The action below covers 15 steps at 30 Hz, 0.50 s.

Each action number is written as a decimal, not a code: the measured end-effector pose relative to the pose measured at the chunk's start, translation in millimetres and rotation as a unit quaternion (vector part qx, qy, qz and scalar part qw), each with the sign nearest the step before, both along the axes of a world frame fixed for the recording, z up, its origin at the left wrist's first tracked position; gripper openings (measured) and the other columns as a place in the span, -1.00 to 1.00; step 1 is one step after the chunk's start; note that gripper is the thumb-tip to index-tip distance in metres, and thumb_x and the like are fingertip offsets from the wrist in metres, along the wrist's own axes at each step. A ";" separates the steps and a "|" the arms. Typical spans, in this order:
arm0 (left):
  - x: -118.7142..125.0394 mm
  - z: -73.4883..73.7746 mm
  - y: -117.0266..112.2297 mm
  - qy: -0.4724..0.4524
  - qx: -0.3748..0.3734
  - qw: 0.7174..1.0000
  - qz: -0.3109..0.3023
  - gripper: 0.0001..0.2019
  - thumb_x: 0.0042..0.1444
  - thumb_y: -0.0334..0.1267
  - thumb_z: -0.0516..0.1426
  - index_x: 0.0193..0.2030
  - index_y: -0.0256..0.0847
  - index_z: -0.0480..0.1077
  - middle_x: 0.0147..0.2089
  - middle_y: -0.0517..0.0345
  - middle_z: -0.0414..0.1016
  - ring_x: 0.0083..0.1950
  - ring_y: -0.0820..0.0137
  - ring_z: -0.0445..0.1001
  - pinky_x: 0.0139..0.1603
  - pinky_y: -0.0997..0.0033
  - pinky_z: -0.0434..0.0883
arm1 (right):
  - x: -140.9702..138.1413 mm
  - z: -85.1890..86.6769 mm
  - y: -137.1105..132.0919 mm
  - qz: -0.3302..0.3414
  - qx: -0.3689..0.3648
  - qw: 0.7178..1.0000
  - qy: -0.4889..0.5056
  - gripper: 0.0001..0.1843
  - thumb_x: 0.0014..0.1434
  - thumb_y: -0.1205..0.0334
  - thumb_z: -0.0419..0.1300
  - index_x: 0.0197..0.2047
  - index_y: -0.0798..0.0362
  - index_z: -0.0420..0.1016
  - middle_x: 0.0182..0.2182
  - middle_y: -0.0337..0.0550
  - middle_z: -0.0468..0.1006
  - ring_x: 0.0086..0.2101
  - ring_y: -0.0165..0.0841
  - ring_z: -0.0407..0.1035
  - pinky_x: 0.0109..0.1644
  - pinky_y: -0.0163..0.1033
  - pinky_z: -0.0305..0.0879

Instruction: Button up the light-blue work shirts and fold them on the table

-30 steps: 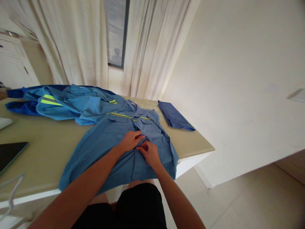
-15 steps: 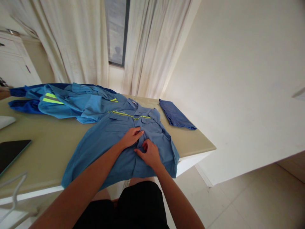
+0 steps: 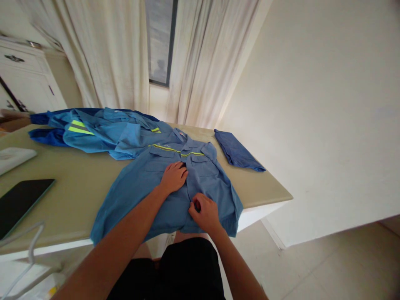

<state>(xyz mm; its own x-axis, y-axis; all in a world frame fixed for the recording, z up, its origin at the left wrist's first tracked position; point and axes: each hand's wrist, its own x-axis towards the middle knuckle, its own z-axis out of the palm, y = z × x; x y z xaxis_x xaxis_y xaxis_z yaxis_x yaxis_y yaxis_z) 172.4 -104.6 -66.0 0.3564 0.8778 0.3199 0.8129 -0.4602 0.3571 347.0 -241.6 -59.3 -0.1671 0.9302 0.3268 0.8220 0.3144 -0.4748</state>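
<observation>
In the head view, a blue work jacket [image 3: 175, 208] lies front up on the tabletop [image 3: 84, 187], its collar toward the far edge and its hem at the near edge, partly hanging over it. That lie seems to keep the front opening within easy reach of both hands. The left hand [image 3: 174, 177] rests palm down beside the opening, below the chest pocket, fingers bent, probably steadying the cloth; whether it pinches any is hidden. The right hand [image 3: 206, 211] is lower on the opening, nearer the hem, thumb and forefinger curled together as if for fine work at the seam; whether fabric is caught between them cannot be told.

A pile of blue garments [image 3: 103, 133] stretches along the far edge toward the left, and a folded dark-blue cloth [image 3: 238, 151] lies near the far right corner, both leaving the near side for the jacket.
</observation>
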 end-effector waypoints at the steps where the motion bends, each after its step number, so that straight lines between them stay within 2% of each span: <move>1: 0.3 -1.4 -3.0 0.029 0.006 1.000 0.003 -0.56 0.48 -0.06 -0.08 0.17 -0.15 0.55 0.39 -0.13 0.46 0.48 0.07 0.32 0.52 -0.07 0.17 | 0.8 -0.2 -1.4 0.004 -0.002 1.000 -0.002 -0.94 0.21 0.29 0.19 -0.33 0.01 0.43 -0.46 -0.31 0.45 -0.44 -0.42 0.29 -0.29 -0.28 0.08; 5: 3.3 -4.4 -13.4 0.090 -0.021 0.996 0.000 -0.40 0.47 0.14 -0.11 0.38 -0.18 0.41 0.55 -0.15 0.24 0.60 0.00 0.11 0.57 -0.19 0.04 | 8.2 8.4 -0.1 0.048 -0.050 0.997 -0.032 -0.94 0.22 0.29 0.24 -0.32 0.02 0.47 -0.46 -0.33 0.48 -0.45 -0.44 0.30 -0.31 -0.29 0.04; 8: 4.6 -3.0 -17.2 0.098 -0.024 0.995 0.007 -0.33 0.46 0.17 -0.15 0.44 -0.23 0.36 0.57 -0.17 0.21 0.62 0.00 0.07 0.58 -0.19 0.02 | 13.9 23.3 13.7 0.095 -0.104 0.989 -0.052 -0.73 0.35 0.10 0.25 -0.37 0.02 0.50 -0.52 -0.33 0.48 -0.48 -0.44 0.31 -0.32 -0.29 0.04; 10: 4.5 -1.5 -18.0 0.102 -0.022 0.994 0.009 -0.35 0.47 0.13 -0.15 0.44 -0.24 0.36 0.56 -0.18 0.22 0.61 0.02 0.07 0.58 -0.18 0.02 | 13.6 33.5 32.2 0.100 -0.110 0.988 -0.042 -0.58 0.43 -0.07 0.19 -0.39 0.01 0.52 -0.52 -0.30 0.52 -0.48 -0.43 0.35 -0.32 -0.29 0.09; 12: 4.3 0.0 -18.8 0.107 -0.024 0.994 0.010 -0.40 0.49 0.06 -0.17 0.45 -0.20 0.34 0.56 -0.15 0.21 0.61 0.02 0.07 0.57 -0.22 0.02 | 8.5 41.1 58.6 0.065 -0.079 0.995 -0.016 -0.55 0.47 -0.13 0.13 -0.30 0.00 0.57 -0.44 -0.24 0.60 -0.42 -0.39 0.44 -0.27 -0.28 0.19; 15: 5.4 2.1 -22.9 0.111 -0.033 0.993 0.019 -0.41 0.49 0.04 -0.17 0.48 -0.12 0.31 0.58 -0.13 0.18 0.62 -0.04 0.04 0.55 -0.37 -0.04 | -5.4 44.4 109.4 0.010 -0.004 1.000 -0.003 -0.63 0.50 -0.05 0.09 0.01 0.01 0.60 -0.10 -0.08 0.70 -0.12 -0.29 0.56 0.00 -0.25 0.35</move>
